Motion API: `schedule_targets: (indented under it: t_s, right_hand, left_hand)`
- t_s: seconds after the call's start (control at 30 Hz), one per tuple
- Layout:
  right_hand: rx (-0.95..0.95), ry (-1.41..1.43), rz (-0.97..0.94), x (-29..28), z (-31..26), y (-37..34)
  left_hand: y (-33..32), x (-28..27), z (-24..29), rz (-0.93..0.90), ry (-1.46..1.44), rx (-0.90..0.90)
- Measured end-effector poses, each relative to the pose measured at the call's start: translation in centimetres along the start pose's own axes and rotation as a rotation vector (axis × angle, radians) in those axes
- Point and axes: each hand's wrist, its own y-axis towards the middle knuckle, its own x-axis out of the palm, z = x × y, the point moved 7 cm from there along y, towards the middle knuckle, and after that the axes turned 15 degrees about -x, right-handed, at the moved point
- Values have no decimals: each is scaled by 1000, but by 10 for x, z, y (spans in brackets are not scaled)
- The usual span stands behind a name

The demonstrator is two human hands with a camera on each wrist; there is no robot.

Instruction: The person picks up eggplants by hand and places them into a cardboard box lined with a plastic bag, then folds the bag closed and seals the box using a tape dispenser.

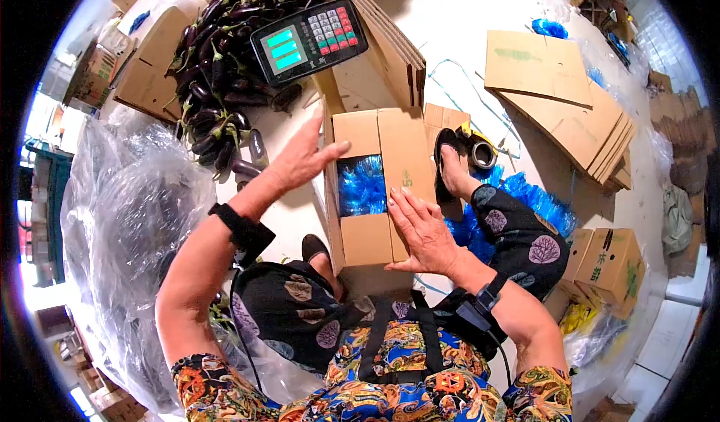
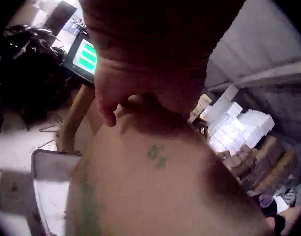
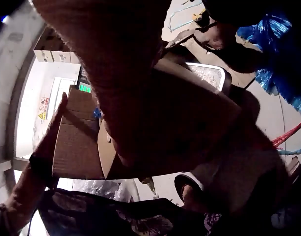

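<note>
A cardboard box (image 1: 361, 242) stands between the person's legs, close to the weighing scale's display (image 1: 311, 41). Its right flap (image 1: 401, 148) and both end flaps are folded in, leaving a gap in which blue plastic (image 1: 361, 187) shows. My left hand (image 1: 306, 158) is at the box's upper left edge, thumb towards the end flap and fingers extended. On the right flap rests my right hand (image 1: 424, 231), its fingers stretched flat over the cardboard. In the left wrist view, the box side (image 2: 140, 182) with green print lies below the left hand.
Behind the box lies a heap of eggplants (image 1: 225, 70). Flattened cardboard (image 1: 555, 100) is stacked at the right, more (image 1: 375, 36) beyond the scale. A tape dispenser (image 1: 481, 152) lies near one foot, beside blue plastic (image 1: 529, 201). Clear plastic sheeting (image 1: 127, 249) fills the left side.
</note>
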Motion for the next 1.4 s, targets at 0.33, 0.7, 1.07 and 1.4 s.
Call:
schedule_targets:
  t_s: [0.33, 0.7, 1.07, 1.4]
  right_hand:
    - [12, -14, -81, 2, 1, 2]
    - [68, 122, -108, -29, 6, 2]
    - [834, -26, -9, -189, 116, -179]
    - [691, 68, -103, -1, 227, -210]
  left_hand:
    - [28, 88, -11, 170, 597, 7]
    - [35, 93, -4, 297, 570, 46]
    - [35, 95, -12, 313, 581, 52]
    - [44, 86, 3, 277, 524, 17]
